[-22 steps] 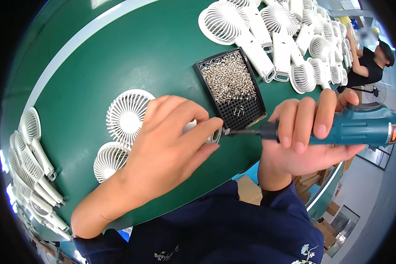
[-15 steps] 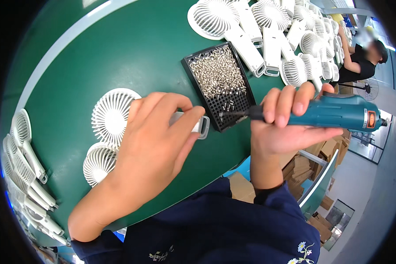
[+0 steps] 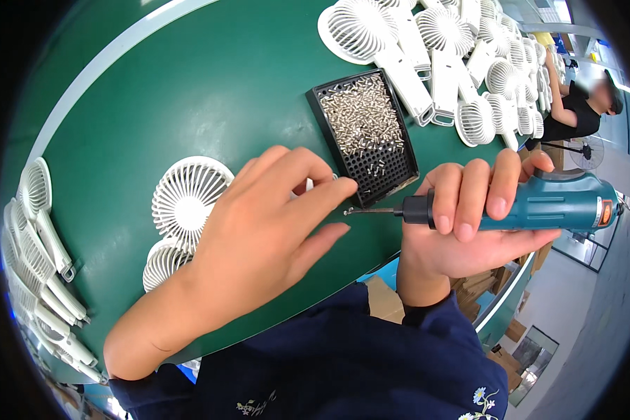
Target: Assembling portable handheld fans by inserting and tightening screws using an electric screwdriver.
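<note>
My right hand (image 3: 469,210) is wrapped around a teal electric screwdriver (image 3: 560,203), held level with its bit pointing left. At the bit's tip sits a small silver screw (image 3: 348,211). My left hand (image 3: 266,217) hovers over a white handheld fan (image 3: 189,203), its thumb and index finger apart on either side of the bit's tip. That hand hides most of the fan's handle; only a bit of white shows between the fingers. Beside the tip lies a black tray (image 3: 360,168) with holes, heaped with silver screws (image 3: 364,115).
A second white fan (image 3: 164,262) lies just below the first on the green table (image 3: 140,112). Many white fans (image 3: 441,42) are piled at the far right, others (image 3: 45,259) along the left edge. A person in black (image 3: 574,115) works at the back right.
The screwdriver bit has come out from over the tray toward me, now with a screw at its tip. My left hand's thumb and index finger have spread and moved right, toward the bit.
</note>
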